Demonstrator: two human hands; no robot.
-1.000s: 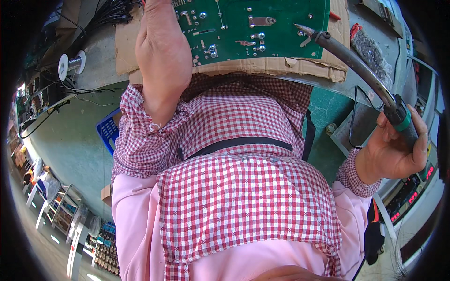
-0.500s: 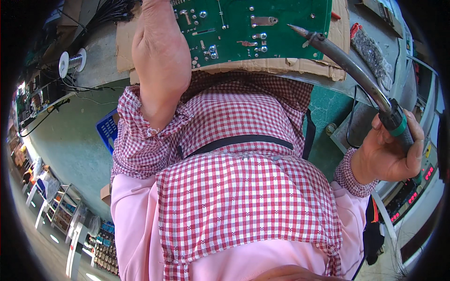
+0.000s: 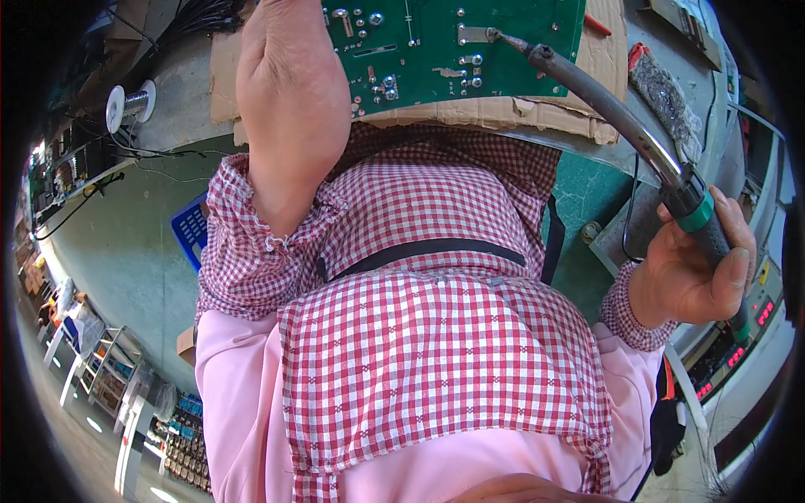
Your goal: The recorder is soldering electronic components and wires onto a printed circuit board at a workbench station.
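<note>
Right hand (image 3: 688, 268) is wrapped closed around the black grip of a long soldering iron with a green collar and a curved grey metal barrel (image 3: 620, 109). The barrel reaches up and to the left, and its pointed tip sits at, or just beside, a bright metal tab on the green printed circuit board (image 3: 453, 42). Whether the tip touches the tab cannot be told from this view.

Left hand (image 3: 289, 92) lies on or over the left part of the board with its back to the camera. Its fingers are cut off by the upper edge, so whether they press, grip or lie flat cannot be told.

The board rests solder side up on a sheet of brown corrugated cardboard (image 3: 503, 113), which lies on a grey workbench (image 3: 168, 117).

Hazards, as a judgement:
- The iron is held far back from its tip. A small wrist movement could swing the tip across neighbouring joints and bridge them.
- If the left hand gives only light restraint, the board may slide on the cardboard under tip pressure.
- The left hand lies near the hot barrel; a slip toward it risks a burn.
- A hot tip resting on cardboard could scorch it.
</note>
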